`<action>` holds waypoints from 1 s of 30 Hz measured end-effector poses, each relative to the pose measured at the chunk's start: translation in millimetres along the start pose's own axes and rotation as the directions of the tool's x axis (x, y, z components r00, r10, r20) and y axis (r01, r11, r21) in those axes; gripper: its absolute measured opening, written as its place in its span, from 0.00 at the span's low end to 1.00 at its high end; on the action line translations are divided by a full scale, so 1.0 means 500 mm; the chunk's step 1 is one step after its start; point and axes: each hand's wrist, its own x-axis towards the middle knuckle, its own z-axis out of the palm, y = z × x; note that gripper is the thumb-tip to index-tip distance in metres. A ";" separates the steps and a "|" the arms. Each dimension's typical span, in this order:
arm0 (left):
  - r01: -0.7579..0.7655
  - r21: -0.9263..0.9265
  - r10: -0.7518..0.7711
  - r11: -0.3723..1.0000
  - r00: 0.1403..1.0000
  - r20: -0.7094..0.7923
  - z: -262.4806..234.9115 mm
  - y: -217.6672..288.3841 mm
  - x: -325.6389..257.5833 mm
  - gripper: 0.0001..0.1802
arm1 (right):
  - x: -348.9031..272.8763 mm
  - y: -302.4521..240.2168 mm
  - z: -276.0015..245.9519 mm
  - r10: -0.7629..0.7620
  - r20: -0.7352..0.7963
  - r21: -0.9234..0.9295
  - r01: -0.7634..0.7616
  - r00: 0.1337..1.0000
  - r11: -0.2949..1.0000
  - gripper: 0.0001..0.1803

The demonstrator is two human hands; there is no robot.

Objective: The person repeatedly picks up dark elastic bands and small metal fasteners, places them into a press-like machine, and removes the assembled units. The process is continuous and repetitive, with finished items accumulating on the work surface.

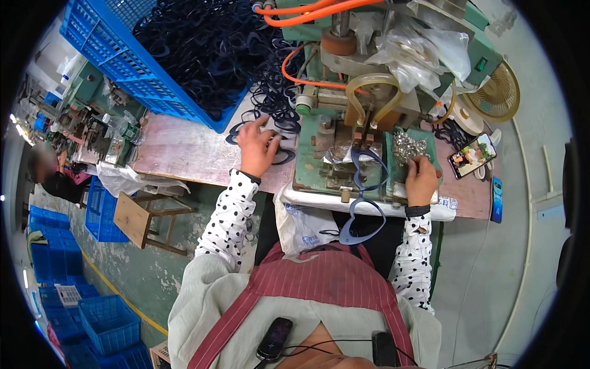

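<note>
My left hand (257,147) rests on dark blue heart-shaped frames (279,126) spread on the worn table (184,154), fingers spread over them. My right hand (421,178) sits at the edge of a pile of small shiny metal parts (409,146) on the green machine (335,154), fingertips pinched in the pile. A blue heart-shaped frame (367,178) lies on the machine bed between my hands, and another one (361,224) hangs over the table edge toward my lap.
A blue crate (123,55) full of dark frames stands at the back left. Orange hoses (307,9) run over the machine. A phone (472,155) and a small fan (498,92) are at right. A wooden stool (144,218) and blue crates (104,320) sit on the floor left.
</note>
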 end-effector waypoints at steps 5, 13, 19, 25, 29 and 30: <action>0.158 -0.371 -0.236 0.915 0.956 -0.174 -0.058 0.111 0.017 0.09 | 0.035 -0.081 -0.032 -0.181 -0.064 0.214 0.191 0.981 0.958 0.07; -0.583 -0.418 0.548 0.697 0.809 -0.214 -0.080 0.300 0.073 0.26 | 0.079 -0.210 -0.081 -0.008 -0.014 0.579 0.015 1.000 0.815 0.09; -0.652 -0.475 0.644 0.591 0.736 -0.208 -0.067 0.298 0.065 0.19 | 0.087 -0.272 -0.092 0.172 0.302 0.737 -0.344 0.938 0.581 0.11; -0.526 -0.595 0.555 0.608 0.817 -0.155 -0.123 0.281 0.082 0.19 | 0.083 -0.303 -0.063 0.238 0.333 0.835 -0.402 0.913 0.376 0.21; 0.214 -0.859 -0.304 0.465 0.950 0.071 -0.147 0.282 0.175 0.10 | 0.078 -0.303 -0.057 0.263 0.337 0.856 -0.411 0.904 0.314 0.23; 0.200 -0.900 -0.293 0.388 0.952 0.086 -0.147 0.275 0.182 0.11 | 0.073 -0.301 -0.055 0.263 0.334 0.864 -0.406 0.905 0.299 0.23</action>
